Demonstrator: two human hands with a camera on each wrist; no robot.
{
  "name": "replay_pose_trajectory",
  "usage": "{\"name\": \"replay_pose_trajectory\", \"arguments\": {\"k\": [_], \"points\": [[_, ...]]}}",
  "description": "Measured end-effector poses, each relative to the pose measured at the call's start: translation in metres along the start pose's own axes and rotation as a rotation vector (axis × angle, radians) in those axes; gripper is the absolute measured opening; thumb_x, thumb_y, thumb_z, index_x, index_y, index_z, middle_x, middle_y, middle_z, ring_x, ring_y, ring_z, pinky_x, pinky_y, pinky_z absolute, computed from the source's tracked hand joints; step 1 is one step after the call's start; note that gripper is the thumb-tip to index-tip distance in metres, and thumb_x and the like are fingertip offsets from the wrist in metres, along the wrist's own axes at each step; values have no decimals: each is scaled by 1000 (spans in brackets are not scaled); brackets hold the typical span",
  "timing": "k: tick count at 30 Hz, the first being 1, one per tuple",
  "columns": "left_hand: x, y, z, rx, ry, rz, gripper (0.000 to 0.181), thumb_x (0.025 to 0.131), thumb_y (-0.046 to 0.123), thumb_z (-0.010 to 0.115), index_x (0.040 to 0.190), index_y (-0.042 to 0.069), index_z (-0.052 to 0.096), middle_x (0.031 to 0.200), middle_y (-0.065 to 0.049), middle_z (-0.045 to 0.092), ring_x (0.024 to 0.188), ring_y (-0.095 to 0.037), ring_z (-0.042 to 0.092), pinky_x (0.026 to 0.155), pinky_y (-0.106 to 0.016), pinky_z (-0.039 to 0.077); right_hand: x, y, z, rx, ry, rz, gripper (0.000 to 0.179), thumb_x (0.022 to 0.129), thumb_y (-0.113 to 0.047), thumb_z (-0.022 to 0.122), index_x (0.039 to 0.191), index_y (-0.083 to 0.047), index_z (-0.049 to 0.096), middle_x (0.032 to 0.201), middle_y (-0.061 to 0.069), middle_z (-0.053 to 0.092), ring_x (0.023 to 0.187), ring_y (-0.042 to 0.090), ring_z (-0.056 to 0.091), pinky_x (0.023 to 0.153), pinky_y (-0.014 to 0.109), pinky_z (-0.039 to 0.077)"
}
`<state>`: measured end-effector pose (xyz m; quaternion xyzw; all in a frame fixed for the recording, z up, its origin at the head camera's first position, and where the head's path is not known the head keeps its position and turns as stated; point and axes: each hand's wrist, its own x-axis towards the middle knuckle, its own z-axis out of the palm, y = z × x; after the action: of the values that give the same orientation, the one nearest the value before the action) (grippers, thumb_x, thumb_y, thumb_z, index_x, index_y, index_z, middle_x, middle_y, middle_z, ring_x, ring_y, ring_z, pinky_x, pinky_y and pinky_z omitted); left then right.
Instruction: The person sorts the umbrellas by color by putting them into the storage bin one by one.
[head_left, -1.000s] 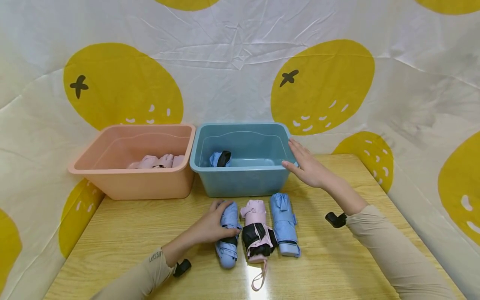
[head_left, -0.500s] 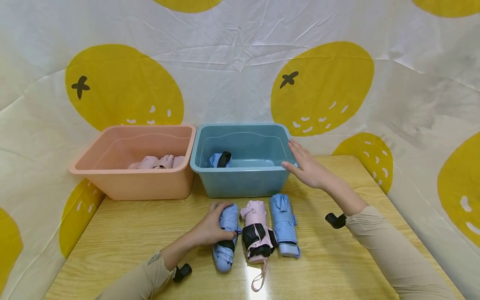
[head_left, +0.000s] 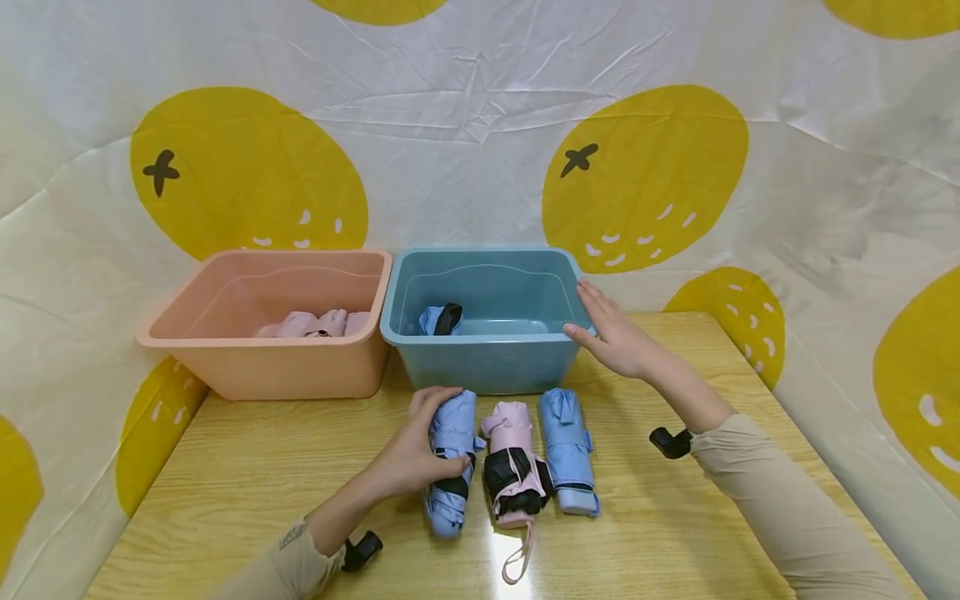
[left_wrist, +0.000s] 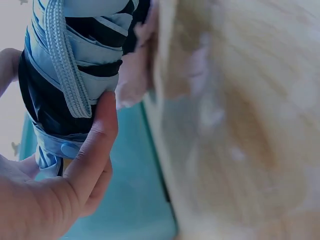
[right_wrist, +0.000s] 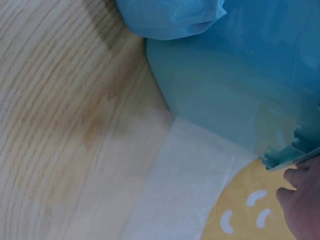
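Note:
My left hand (head_left: 412,446) grips a folded blue umbrella (head_left: 454,417) around its middle, thumb across the near side. In the left wrist view this umbrella (left_wrist: 82,55) shows black folds, a braided blue wrist cord and a snap strap. To its right a folded pink umbrella (head_left: 512,425) lies with black folds showing and its cord loop toward me. Another blue umbrella (head_left: 567,442) lies right of that one. My right hand (head_left: 618,337) rests at the right rim of the blue bin (head_left: 487,367), fingers extended and thumb spread.
Inside the blue bin lies one blue-and-black bundle (head_left: 441,319). A peach bin (head_left: 292,367) stands close to its left with several pink bundles (head_left: 322,323) in it. Both stand on a wooden table (head_left: 247,467), before a white cloth (head_left: 450,183) with yellow fruit prints.
My left hand has shifted a little forward with the blue umbrella, whose far end now appears nearer the blue bin. The right hand has stayed at the bin's rim.

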<state>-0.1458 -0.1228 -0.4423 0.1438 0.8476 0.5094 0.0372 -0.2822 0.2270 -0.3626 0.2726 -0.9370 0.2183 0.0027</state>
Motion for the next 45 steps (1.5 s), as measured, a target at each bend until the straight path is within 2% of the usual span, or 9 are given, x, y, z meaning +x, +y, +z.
{"name": "replay_pose_trajectory", "arguments": {"k": [10, 16, 22, 24, 29, 34, 37, 42, 45], "points": [[1, 33, -16, -26, 57, 155, 96, 72, 9, 89, 156, 17, 43, 155, -12, 31, 133, -35, 45, 104, -53, 46, 1, 1, 0, 7, 3, -7, 84, 110, -50, 42, 165, 2, 6, 174, 18, 0, 160, 35, -1, 126, 60, 7], [10, 49, -25, -11, 103, 276, 95, 73, 10, 90, 155, 18, 43, 156, -11, 32, 138, -32, 42, 108, -55, 43, 0, 0, -1, 9, 3, -7, 82, 111, -46, 43, 165, 3, 7, 173, 20, 1, 159, 38, 1, 125, 61, 8], [25, 70, -38, -86, 108, 336, 92, 77, 6, 87, 156, 18, 41, 159, -12, 27, 134, -36, 40, 72, -38, 62, 0, -1, -1, 10, 3, -6, 80, 111, -45, 43, 165, 3, 7, 173, 20, 2, 159, 40, 3, 125, 61, 8], [32, 78, -44, -106, 111, 363, 92, 78, 5, 86, 157, 16, 40, 159, -13, 25, 131, -37, 41, 65, -36, 62, 0, -1, -1, 10, 3, -6, 80, 111, -45, 43, 165, 3, 7, 173, 20, 2, 159, 40, 3, 125, 61, 8], [52, 96, -59, -84, 143, 415, 92, 81, 5, 86, 159, 16, 37, 161, -11, 22, 129, -32, 42, 70, -41, 62, 1, -1, -1, 7, 4, -6, 81, 111, -45, 44, 165, 3, 7, 173, 20, 2, 159, 40, 3, 125, 62, 8], [79, 112, -70, -36, 208, 447, 93, 81, 8, 87, 159, 14, 37, 159, -14, 25, 130, -28, 40, 96, -45, 49, 2, 0, -1, 1, 10, -10, 80, 111, -45, 44, 165, 3, 8, 173, 20, 2, 159, 41, 4, 125, 62, 9], [96, 120, -74, -28, 235, 460, 92, 81, 8, 86, 158, 12, 37, 159, -16, 25, 130, -29, 40, 104, -48, 42, 2, 0, -1, 2, 10, -11, 80, 111, -45, 44, 165, 2, 8, 173, 19, 2, 159, 40, 4, 125, 62, 8], [129, 125, -78, 0, 265, 438, 90, 83, 10, 85, 158, 13, 37, 161, -15, 24, 132, -29, 42, 109, -46, 43, 1, 1, 0, -3, 12, -10, 81, 111, -46, 44, 165, 2, 9, 173, 19, 3, 159, 41, 5, 125, 61, 8], [148, 122, -78, 39, 276, 380, 90, 83, 13, 85, 158, 16, 36, 161, -12, 23, 135, -29, 41, 110, -46, 43, 1, 2, 1, -2, 18, -12, 82, 110, -47, 44, 165, 2, 9, 173, 19, 3, 159, 42, 5, 125, 61, 9]]}}
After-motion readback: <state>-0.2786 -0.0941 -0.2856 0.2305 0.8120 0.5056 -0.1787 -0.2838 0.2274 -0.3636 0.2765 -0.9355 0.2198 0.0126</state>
